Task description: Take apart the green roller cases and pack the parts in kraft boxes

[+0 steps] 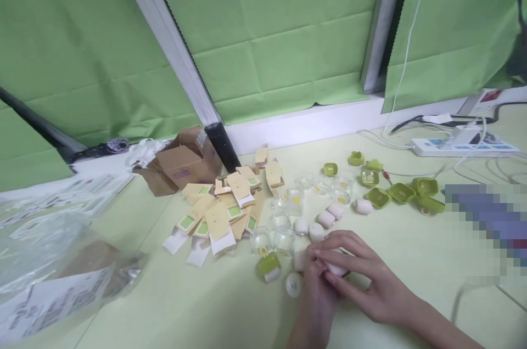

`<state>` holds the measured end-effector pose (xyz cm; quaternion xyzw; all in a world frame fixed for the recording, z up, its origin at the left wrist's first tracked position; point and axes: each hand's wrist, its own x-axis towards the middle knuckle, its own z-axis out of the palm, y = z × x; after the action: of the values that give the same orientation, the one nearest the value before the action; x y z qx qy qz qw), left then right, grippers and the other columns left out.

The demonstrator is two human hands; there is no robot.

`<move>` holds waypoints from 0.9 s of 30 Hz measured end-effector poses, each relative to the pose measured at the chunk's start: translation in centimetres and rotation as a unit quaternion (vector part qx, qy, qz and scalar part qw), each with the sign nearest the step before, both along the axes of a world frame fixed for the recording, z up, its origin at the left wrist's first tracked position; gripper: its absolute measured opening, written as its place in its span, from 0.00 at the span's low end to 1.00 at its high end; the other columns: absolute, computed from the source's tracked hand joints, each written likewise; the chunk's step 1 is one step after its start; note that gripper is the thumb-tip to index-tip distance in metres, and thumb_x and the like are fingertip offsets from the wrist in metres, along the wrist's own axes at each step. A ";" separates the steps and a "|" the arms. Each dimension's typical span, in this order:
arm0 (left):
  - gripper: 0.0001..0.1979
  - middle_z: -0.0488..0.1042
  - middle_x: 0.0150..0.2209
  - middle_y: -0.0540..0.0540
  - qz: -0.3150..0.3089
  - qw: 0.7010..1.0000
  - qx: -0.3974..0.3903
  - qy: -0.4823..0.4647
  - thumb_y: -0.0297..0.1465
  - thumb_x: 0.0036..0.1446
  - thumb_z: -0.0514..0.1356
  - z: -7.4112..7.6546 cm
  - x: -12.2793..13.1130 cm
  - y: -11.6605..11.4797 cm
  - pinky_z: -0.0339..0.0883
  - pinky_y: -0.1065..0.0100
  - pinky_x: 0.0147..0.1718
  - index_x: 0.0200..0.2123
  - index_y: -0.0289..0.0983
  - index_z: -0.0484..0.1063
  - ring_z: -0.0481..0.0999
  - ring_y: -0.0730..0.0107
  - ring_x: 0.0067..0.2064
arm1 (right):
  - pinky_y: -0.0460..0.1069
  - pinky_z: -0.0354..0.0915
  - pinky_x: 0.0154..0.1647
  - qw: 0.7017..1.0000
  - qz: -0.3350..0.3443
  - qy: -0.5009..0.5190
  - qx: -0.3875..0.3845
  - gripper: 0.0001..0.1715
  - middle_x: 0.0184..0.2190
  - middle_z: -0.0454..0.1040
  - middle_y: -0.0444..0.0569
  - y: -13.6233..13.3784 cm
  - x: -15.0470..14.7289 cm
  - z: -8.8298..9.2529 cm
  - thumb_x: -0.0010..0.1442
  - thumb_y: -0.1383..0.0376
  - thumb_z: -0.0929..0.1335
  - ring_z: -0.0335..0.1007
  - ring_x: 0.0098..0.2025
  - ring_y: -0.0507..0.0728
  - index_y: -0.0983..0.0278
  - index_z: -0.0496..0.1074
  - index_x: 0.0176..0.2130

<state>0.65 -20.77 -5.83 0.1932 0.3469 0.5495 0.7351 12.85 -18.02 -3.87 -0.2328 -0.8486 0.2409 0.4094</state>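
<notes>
I had the white piece (336, 269) low in the frame's centre, pinched by fingertips of both hands: left hand (315, 298) below, right hand (366, 279) curled over. A green-white piece (269, 268) lay just left, card packets (224, 209) further upper left.

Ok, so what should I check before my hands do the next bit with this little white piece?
1. Both hands on it: the right hand and left hand pinch the white piece. Ok.
2. Which way up the piece is: fingers hide most of it. Cannot tell.
3. Spare white pieces nearby: they lie just beyond the hands. Ok.
4. Clear cups close: they stand beside the spares. Ok.
5. Green lids handy: grouped further right, apart from the hands. Ok.
6. Cards out of the way: piled to the left, clear of the hands. Ok.
</notes>
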 end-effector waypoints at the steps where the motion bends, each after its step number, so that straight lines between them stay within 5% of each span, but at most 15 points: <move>1: 0.14 0.68 0.34 0.51 0.009 1.000 0.003 -0.001 0.40 0.46 0.63 0.0 0.0 0.0 0.58 0.70 0.32 0.33 0.39 0.66 0.65 0.70 0.37 | 0.55 0.63 0.52 1.000 0.006 -0.001 0.006 0.26 0.47 0.70 0.52 0.0 0.0 0.1 0.60 0.75 0.64 0.63 0.52 0.57 0.58 0.64 0.56; 13: 0.14 0.67 0.31 0.50 0.026 0.999 0.038 0.022 0.40 0.47 0.64 1.2 -0.4 -0.5 0.55 0.72 0.28 0.33 0.37 0.68 0.63 0.72 0.32 | 0.54 0.68 0.47 1.000 -0.014 -0.008 0.006 0.19 0.42 0.73 0.50 -0.1 0.4 0.2 0.59 0.72 0.67 0.67 0.49 0.59 0.57 0.69 0.49; 19: 0.13 0.63 0.25 0.53 0.007 0.998 0.037 0.046 0.40 0.48 0.62 0.3 -0.9 -0.7 0.50 0.73 0.23 0.32 0.37 0.67 0.57 0.76 0.26 | 0.53 0.69 0.45 0.999 -0.005 -0.030 -0.019 0.16 0.40 0.74 0.49 0.2 0.4 0.5 0.60 0.69 0.67 0.68 0.46 0.58 0.55 0.72 0.47; 22: 0.17 0.68 0.31 0.49 0.012 0.999 0.046 0.005 0.43 0.47 0.62 0.1 -1.0 -0.6 0.53 0.73 0.24 0.35 0.37 0.68 0.61 0.74 0.29 | 0.55 0.66 0.50 0.998 -0.001 -0.055 -0.034 0.22 0.45 0.73 0.49 0.3 0.7 0.2 0.59 0.65 0.68 0.66 0.51 0.59 0.52 0.68 0.53; 25: 0.20 0.71 0.38 0.47 0.012 0.997 0.069 0.027 0.43 0.48 0.62 0.5 -0.9 -0.5 0.54 0.73 0.23 0.41 0.39 0.66 0.63 0.77 0.26 | 0.58 0.65 0.53 0.992 -0.038 -0.049 -0.108 0.39 0.56 0.66 0.52 0.5 1.5 -0.1 0.56 0.57 0.70 0.63 0.56 0.62 0.53 0.55 0.62; 27: 0.20 0.72 0.39 0.47 0.013 0.991 0.096 0.092 0.38 0.46 0.66 1.0 -0.8 -0.5 0.53 0.74 0.21 0.42 0.41 0.66 0.61 0.81 0.23 | 0.58 0.64 0.54 0.988 -0.074 -0.019 -0.136 0.35 0.58 0.63 0.52 1.0 2.4 0.1 0.59 0.56 0.68 0.61 0.58 0.62 0.53 0.55 0.62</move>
<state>-0.13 -21.27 -4.81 0.3083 0.3605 0.5697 0.6711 15.29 -16.99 -3.78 -0.3529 -0.7961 0.3185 0.3745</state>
